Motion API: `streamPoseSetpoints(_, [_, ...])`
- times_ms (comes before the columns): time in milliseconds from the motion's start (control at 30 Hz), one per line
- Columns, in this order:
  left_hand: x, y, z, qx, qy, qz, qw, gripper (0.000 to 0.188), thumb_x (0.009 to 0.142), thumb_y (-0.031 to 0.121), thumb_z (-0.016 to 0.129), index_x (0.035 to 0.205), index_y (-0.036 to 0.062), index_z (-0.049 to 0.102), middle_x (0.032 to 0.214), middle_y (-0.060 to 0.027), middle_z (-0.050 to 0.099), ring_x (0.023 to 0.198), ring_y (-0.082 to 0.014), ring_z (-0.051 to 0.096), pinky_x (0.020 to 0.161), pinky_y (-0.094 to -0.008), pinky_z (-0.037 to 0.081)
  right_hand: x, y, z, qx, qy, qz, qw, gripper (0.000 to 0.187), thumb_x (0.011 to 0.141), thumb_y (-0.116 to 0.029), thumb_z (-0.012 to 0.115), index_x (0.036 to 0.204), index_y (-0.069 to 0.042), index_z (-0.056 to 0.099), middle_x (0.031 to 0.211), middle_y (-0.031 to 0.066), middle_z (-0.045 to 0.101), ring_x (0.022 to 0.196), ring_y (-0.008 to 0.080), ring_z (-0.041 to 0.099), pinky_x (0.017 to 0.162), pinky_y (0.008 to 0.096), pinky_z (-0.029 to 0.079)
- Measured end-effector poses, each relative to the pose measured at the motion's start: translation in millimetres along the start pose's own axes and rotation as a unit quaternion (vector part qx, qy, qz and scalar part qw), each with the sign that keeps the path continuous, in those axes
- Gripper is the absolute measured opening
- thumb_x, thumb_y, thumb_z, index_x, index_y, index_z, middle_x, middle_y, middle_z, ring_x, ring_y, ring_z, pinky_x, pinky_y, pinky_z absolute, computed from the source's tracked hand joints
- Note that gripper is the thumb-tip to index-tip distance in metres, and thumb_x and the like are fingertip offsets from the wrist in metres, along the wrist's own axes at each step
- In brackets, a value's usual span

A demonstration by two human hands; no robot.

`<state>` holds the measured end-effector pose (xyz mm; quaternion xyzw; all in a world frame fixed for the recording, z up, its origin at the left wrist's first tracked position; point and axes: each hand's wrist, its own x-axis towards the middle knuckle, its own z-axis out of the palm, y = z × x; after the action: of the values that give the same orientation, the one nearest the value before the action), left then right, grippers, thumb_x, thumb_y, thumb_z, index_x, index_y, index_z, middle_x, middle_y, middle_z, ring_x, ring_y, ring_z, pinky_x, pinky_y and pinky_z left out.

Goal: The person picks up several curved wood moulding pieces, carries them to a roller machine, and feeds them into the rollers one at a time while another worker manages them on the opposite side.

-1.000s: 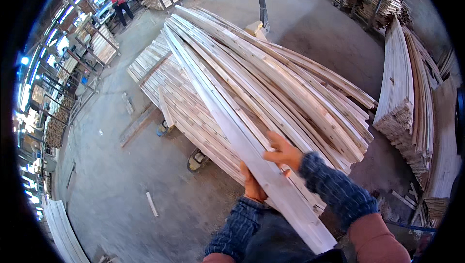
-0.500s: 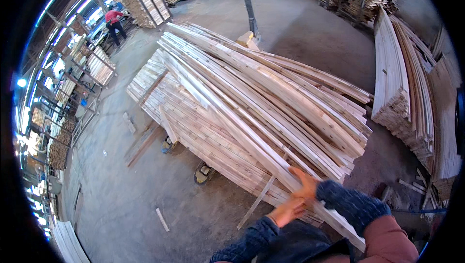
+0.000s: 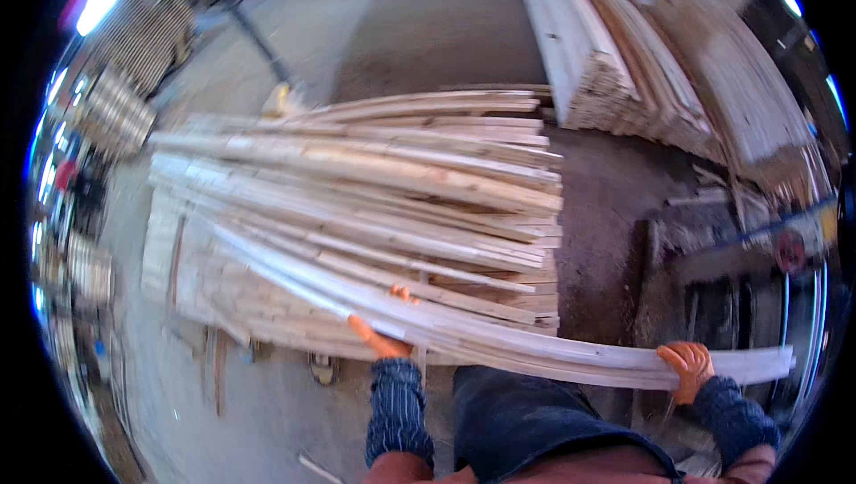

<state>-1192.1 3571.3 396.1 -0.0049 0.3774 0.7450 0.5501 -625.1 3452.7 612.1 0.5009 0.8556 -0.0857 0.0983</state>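
Observation:
Several long pale wooden boards (image 3: 553,350) lie together in both my hands, spanning from the pile on the left to past my body on the right. My left hand (image 3: 385,341), in an orange glove, reaches under them; its fingertips curl up at their far edge. Near their right end, my right hand (image 3: 688,370), also gloved in orange, is closed over the top. Just beyond, a fanned pile of loose boards (image 3: 419,183) rests on a lower layer of planks (image 3: 259,301). The picture is blurred by motion.
Tall stacked boards (image 3: 588,65) stand at the far right. A metal machine frame (image 3: 713,279) with a blue bar is on my right. A dark post (image 3: 250,34) rises behind the pile. Slatted wood stacks (image 3: 111,110) and a person (image 3: 80,183) are at far left.
My view has turned right. My hands, close together before, are now wide apart along the boards, the right one near their end. The held boards now lie more crosswise before me.

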Motion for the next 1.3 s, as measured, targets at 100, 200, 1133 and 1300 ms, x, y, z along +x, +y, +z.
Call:
streamPoseSetpoints(100, [-25, -21, 16, 0.046, -0.008, -0.006, 0.999, 0.097, 0.091, 0.086, 0.036, 0.153, 0.0118, 0.038, 0.123, -0.0170, 0.064, 0.111, -0.0279, 0.066, 0.086, -0.0467, 0.059, -20, 15, 5, -0.017, -0.064, 0.056, 0.996, 0.101, 0.054, -0.018, 0.083, 0.149, -0.018, 0.048, 0.127, 0.0164, 0.064, 0.118, 0.0373, 0.063, 0.107, 0.0544, 0.045])
streamPoseSetpoints(200, [-48, -25, 6, 0.102, -0.063, 0.011, 0.993, 0.092, 0.093, 0.084, 0.037, 0.152, 0.0143, 0.044, 0.128, -0.0134, 0.067, 0.115, -0.0267, 0.066, 0.102, -0.0520, 0.050, -30, 33, -6, -0.015, -0.122, 0.096, 0.988, 0.108, 0.058, -0.021, 0.087, 0.156, -0.022, 0.041, 0.137, 0.0169, 0.062, 0.126, 0.0349, 0.060, 0.117, 0.0536, 0.038])
streamPoseSetpoints(1133, [-362, -216, 54, -0.016, -0.119, -0.136, 0.983, 0.068, 0.098, 0.061, 0.055, 0.136, 0.0058, 0.060, 0.133, -0.0101, 0.066, 0.123, -0.0311, 0.062, 0.108, -0.0511, 0.048, -234, 185, 117, 0.066, 0.061, -0.030, 0.995, 0.099, 0.065, -0.013, 0.077, 0.158, -0.022, 0.042, 0.125, 0.0191, 0.066, 0.112, 0.0380, 0.066, 0.097, 0.0511, 0.053])
streamPoseSetpoints(1300, [-380, -244, 36, 0.293, -0.183, -0.122, 0.930, 0.055, 0.097, 0.049, 0.063, 0.135, 0.0101, 0.060, 0.132, -0.0105, 0.067, 0.121, -0.0317, 0.062, 0.107, -0.0562, 0.046, -144, 93, 121, 0.084, 0.031, -0.092, 0.992, 0.105, 0.066, -0.023, 0.078, 0.161, -0.029, 0.035, 0.142, 0.0179, 0.058, 0.126, 0.0380, 0.060, 0.108, 0.0542, 0.046])
